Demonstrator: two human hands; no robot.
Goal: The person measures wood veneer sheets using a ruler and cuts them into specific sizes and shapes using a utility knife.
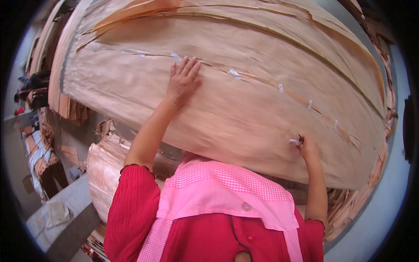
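Observation:
A wide, pale tan wood veneer sheet [235, 118] spreads in front of me. Along a seam across it sit several short pieces of whitish tape [235, 73]. My left hand [184, 81] lies on the veneer with its fingers stretched out, fingertips close to the seam and a tape piece [176, 57]. Lower on the sheet, toward the right, my right hand [308, 147] is closed around a small dark tool [300, 139]. A whitish bit shows at the tool's left side. The tool's exact kind is too small to make out.
Darker orange veneer strips [135, 14] lie at the far edge. Below the sheet, a veneer stack [104, 170] stands at the left, near a grey concrete ledge [65, 214]. Wood bundles [49, 172] and other clutter line the left side. A pale blue surface [384, 187] borders the right.

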